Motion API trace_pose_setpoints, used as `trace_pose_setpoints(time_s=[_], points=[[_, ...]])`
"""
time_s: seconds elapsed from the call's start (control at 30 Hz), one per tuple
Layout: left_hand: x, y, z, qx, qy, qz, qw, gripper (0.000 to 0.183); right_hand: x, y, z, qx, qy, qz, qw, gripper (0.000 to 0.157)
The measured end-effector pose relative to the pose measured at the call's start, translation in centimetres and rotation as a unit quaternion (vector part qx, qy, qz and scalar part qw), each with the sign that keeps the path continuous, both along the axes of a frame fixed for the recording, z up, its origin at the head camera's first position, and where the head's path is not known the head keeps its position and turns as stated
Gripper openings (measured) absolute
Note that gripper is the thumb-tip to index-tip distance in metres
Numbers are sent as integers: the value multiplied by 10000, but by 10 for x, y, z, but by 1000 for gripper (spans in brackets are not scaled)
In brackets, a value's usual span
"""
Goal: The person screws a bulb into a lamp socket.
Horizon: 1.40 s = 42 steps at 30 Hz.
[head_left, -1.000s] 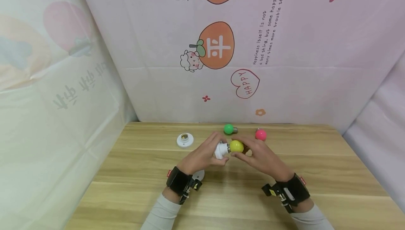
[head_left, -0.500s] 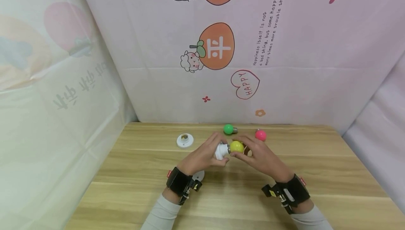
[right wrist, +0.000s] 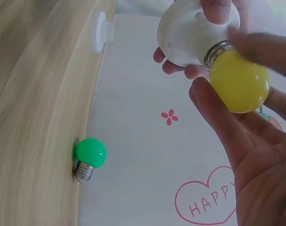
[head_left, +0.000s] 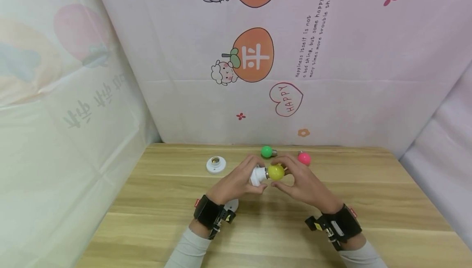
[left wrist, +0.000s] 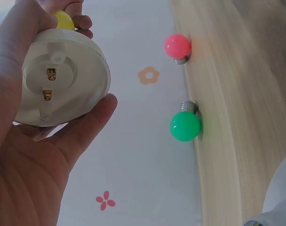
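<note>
My left hand (head_left: 236, 182) grips a white round lamp holder (head_left: 258, 176) by its base. The underside of its base, with two brass terminals, faces the left wrist camera. A yellow light bulb (head_left: 275, 172) sits in the mouth of the holder, with part of its metal screw base (right wrist: 216, 54) showing. Around the bulb curl the fingers of my right hand (head_left: 304, 182); in the head view its thumb stands slightly off the glass. One finger of that hand is blurred in the right wrist view.
Toward the back of the wooden table (head_left: 166, 227) lie a green bulb (head_left: 266, 151) and a pink bulb (head_left: 304, 158). One white lamp holder (head_left: 216, 164) stands at the back left. Another white round piece (head_left: 232, 205) is partly hidden by my left wrist. A printed cloth (head_left: 203, 108) hangs behind.
My right thumb has come away from the yellow bulb and the fingers have spread a little. My left hand and the lamp holder have stayed in place.
</note>
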State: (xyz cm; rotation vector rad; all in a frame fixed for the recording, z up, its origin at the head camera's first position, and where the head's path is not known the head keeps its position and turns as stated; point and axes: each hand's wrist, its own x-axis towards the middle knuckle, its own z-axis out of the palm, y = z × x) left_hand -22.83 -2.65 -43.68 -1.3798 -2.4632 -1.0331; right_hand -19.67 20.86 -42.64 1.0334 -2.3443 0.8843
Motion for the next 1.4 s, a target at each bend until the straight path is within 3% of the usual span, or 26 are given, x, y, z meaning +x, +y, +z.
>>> trace_pose_setpoints(time_s=[0.8,1.1,1.4], points=[[-2,0,0,-44,-48,14,10000,44,-2,1,0,-133,-169,175,9996,51],[-3,1,-1,37,-33,-94,9999,43,-2,2,-2,-36,-417,-71,9991,34],[-5,1,-4,-9,-8,-105,9999,44,-5,3,-4,100,-483,-173,9986,39]])
